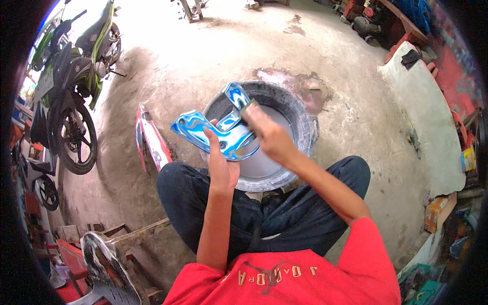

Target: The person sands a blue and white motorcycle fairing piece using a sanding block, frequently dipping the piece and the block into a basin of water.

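Note:
Over a round grey basin (pixel 262 184) of cloudy grey water, my left hand (pixel 222 168) grips a blue and white plastic motorcycle body panel (pixel 203 134). Its thumb lies on top of the panel, while most of its fingers are hidden underneath. A narrow arm of the panel reaches up and away across the basin. My right hand (pixel 274 138) is closed on a small dark olive pad (pixel 249 109), which looks like sandpaper, pressed against that arm. Swirled patches of blue and white cover the panel's surface.
Left of the basin, a red and white panel (pixel 153 138) lies on the concrete floor (pixel 356 91). A motorcycle (pixel 76 96) stands at the far left. A worn black and white panel (pixel 109 267) is at lower left. A pale slab (pixel 424 117) lines the right side.

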`<act>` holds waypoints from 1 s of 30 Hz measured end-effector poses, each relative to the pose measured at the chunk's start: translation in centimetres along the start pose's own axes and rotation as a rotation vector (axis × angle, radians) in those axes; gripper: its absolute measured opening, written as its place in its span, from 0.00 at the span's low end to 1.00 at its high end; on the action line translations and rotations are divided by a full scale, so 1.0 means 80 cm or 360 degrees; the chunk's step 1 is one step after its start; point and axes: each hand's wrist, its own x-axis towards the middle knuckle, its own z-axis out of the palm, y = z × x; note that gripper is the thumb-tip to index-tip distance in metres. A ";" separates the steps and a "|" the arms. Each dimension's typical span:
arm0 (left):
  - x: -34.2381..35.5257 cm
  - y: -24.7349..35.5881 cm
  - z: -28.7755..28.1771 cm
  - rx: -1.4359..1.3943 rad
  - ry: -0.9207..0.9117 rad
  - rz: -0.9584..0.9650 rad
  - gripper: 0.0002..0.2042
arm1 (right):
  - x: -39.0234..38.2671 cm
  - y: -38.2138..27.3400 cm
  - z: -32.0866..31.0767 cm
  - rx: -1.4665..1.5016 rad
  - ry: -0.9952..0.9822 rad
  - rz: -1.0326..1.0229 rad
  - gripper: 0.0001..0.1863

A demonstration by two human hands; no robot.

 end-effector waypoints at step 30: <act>0.013 -0.018 -0.002 -0.0092 -0.0075 0.0010 0.18 | -0.011 -0.023 -0.011 -0.0135 -0.0076 -0.0393 0.26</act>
